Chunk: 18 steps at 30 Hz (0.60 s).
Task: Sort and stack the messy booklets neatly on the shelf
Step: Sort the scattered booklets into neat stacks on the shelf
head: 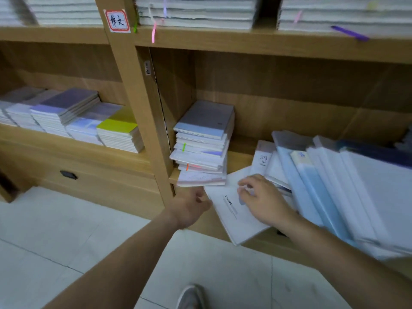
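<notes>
- Head view: the white booklet (234,210) lies half off the shelf (239,160) lip, between the stack (202,143) on the left and the slumped pile (334,186) on the right.
- My right hand (260,199) rests on its cover with bent fingers. My left hand (191,208) touches its near-left corner. I cannot tell whether either one actually grasps it.
- I judge it light, thin, floppy and slick-covered, so it is best pinched along the spine with support underneath.
- The stack is crooked, and the pile looks ready to slide.
- The shelving is wood, with a pale tiled floor (66,230) below.
</notes>
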### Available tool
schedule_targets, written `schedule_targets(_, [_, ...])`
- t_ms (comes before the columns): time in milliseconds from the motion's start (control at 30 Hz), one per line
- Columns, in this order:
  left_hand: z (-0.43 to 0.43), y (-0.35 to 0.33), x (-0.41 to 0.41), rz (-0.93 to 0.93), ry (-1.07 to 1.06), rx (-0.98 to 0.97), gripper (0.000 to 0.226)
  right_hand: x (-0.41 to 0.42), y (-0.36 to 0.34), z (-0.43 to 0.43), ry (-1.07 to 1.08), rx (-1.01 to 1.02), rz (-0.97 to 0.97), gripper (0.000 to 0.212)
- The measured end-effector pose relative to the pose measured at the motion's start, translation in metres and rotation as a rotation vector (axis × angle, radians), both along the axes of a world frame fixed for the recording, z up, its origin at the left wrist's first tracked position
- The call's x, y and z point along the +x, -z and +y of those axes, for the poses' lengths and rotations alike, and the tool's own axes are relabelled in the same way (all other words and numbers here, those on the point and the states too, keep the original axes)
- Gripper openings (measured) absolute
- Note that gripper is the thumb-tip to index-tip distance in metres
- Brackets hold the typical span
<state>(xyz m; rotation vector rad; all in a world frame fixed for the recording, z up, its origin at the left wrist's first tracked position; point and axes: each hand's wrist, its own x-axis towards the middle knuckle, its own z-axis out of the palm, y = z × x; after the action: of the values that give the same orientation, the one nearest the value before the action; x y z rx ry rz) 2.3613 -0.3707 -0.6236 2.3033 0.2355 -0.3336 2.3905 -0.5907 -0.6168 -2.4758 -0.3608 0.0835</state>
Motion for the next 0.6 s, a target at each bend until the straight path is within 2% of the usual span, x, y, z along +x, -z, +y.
schedule_targets(100, [-0.016, 0.019, -0.01, 0.14, 0.003, 0.019, 0.067, -0.034, 0.027, -0.025, -0.068, -0.131, -0.032, 0.042])
schedule_targets(133, [-0.021, 0.024, -0.013, 0.156, -0.001, -0.006, 0.07, -0.043, 0.033, -0.029, -0.079, -0.201, -0.076, 0.052])
schedule_targets(167, [-0.027, 0.026, -0.014, 0.153, -0.013, -0.063, 0.063, -0.049, 0.037, -0.031, -0.073, -0.267, -0.114, 0.061])
schedule_targets(267, [-0.04, 0.019, -0.012, 0.111, -0.07, -0.273, 0.023, -0.056, 0.041, -0.032, -0.065, -0.42, -0.112, 0.076])
schedule_targets(333, [-0.044, 0.011, -0.01, 0.099, -0.098, -0.355, 0.01, -0.055, 0.042, -0.033, -0.078, -0.426, -0.106, 0.08])
schedule_targets(467, [-0.054, 0.008, -0.009, 0.069, -0.125, -0.314, 0.013, -0.053, 0.038, -0.041, -0.137, -0.389, -0.022, 0.089])
schedule_targets(567, [-0.058, 0.007, -0.014, 0.088, -0.192, -0.378, 0.01, -0.051, 0.033, -0.043, -0.149, -0.358, -0.015, 0.068])
schedule_targets(600, [-0.058, 0.008, -0.017, 0.101, -0.186, -0.399, 0.015, -0.05, 0.032, -0.043, -0.158, -0.362, -0.015, 0.062])
